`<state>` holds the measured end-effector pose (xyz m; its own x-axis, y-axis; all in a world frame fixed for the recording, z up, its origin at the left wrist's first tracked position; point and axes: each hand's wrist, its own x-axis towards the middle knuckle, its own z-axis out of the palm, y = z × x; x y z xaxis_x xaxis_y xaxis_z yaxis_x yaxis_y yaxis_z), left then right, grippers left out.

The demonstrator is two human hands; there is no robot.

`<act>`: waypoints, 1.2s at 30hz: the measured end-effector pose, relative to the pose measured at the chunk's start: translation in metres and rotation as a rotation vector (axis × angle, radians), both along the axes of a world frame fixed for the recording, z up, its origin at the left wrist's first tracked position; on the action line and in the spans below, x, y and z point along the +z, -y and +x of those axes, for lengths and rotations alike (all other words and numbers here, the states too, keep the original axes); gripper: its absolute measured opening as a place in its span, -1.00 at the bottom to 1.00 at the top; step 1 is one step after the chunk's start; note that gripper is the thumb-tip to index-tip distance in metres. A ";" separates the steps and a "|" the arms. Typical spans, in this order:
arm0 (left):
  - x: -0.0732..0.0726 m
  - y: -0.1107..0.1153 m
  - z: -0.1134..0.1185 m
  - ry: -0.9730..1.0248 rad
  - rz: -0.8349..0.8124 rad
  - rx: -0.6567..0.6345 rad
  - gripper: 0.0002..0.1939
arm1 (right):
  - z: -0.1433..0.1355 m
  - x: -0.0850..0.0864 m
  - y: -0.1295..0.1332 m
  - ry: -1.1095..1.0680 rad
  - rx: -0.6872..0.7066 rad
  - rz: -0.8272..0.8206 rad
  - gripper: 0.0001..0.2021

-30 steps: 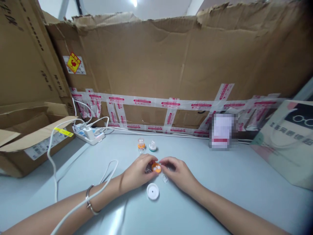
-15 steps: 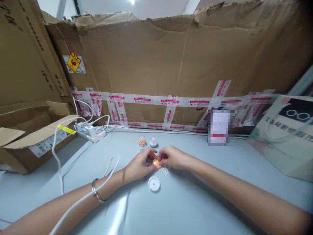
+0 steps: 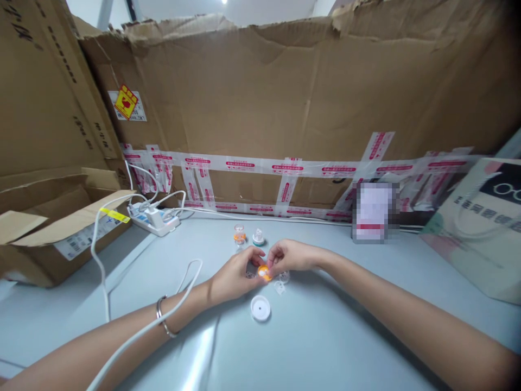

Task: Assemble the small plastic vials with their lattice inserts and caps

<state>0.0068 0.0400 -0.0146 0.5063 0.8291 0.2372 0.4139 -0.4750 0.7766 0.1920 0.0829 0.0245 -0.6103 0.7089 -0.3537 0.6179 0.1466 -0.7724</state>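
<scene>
My left hand (image 3: 236, 272) is closed around a small round orange piece (image 3: 264, 273) with a whitish centre, thumb in front and fingers behind. From the right, my right hand (image 3: 292, 255) has its fingertips pinched together at the edge of that piece; whatever lies between them is too small to make out. Beside the fingers, a small clear plastic part (image 3: 280, 287) lies on the table. Closer to me is a round white lid (image 3: 260, 308) with a dark dot in its middle. Behind the hands stand a clear-and-orange container (image 3: 240, 234) and a white piece with a teal base (image 3: 258, 237).
A white cable (image 3: 140, 341) crosses over my left forearm. A power strip (image 3: 157, 221) and an open cardboard box (image 3: 61, 233) are at the left. A large carton (image 3: 244, 103) walls off the back. A blurred upright object (image 3: 372, 213) and a printed bag (image 3: 476, 233) stand right.
My right hand has lifted slightly at the orange piece, showing more of the clear parts beside it. The whole view has shifted a little; my left hand keeps its hold.
</scene>
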 end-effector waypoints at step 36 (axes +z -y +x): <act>-0.004 -0.003 -0.002 0.048 -0.020 -0.028 -0.61 | 0.010 -0.027 0.025 -0.268 -0.141 0.459 -0.77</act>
<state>0.0045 0.0431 -0.0185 0.5175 0.8198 0.2452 0.3627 -0.4697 0.8049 0.2016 0.0575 -0.0024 -0.5242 0.8353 0.1658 0.4465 0.4354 -0.7817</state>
